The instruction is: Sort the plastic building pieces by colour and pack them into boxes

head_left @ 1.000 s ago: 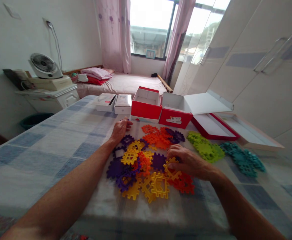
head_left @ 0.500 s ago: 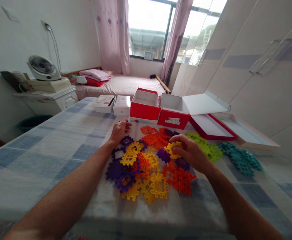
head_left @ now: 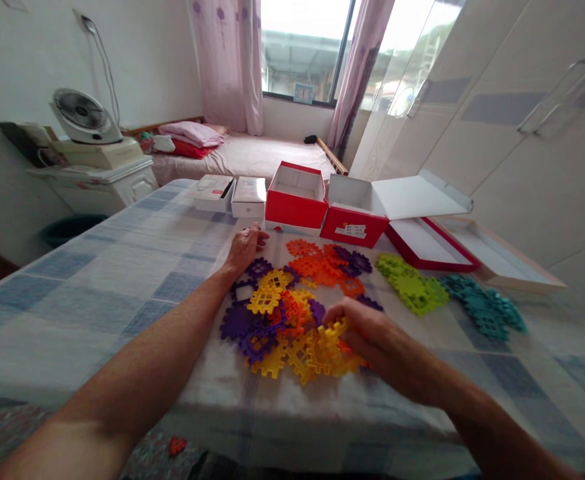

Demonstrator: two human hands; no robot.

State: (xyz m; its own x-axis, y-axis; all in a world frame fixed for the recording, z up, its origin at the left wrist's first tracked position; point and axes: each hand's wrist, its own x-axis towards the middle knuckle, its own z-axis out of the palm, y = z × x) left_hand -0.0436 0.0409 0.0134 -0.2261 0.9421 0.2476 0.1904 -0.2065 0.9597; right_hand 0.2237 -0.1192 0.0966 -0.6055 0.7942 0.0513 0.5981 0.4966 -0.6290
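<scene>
My right hand (head_left: 372, 333) is closed on a yellow interlocking plastic tile (head_left: 336, 328), held low over the yellow tiles (head_left: 299, 357) at the front of the pile. Motion blurs that tile a little, and the hand covers most of the orange tiles beneath. My left hand (head_left: 246, 250) rests on the table behind the pile, fingers curled, with a bit of purple tile (head_left: 245, 229) peeking out past them. Purple tiles (head_left: 237, 321) lie at the pile's left, mixed with yellow and orange. Farther back sit orange tiles (head_left: 312, 263) beside two purple ones (head_left: 355, 260).
Green tiles (head_left: 412, 283) and teal tiles (head_left: 485, 307) lie in groups at the right. Along the back stand white boxes (head_left: 249, 207), open red boxes (head_left: 295, 212) and shallow lids (head_left: 432, 247). An orange-red piece (head_left: 177, 445) is on the floor beyond the front edge.
My right hand has brought the yellow tile toward me, down to the front yellow tiles. My left hand stays in its place behind the pile. The camera view has tilted downward slightly.
</scene>
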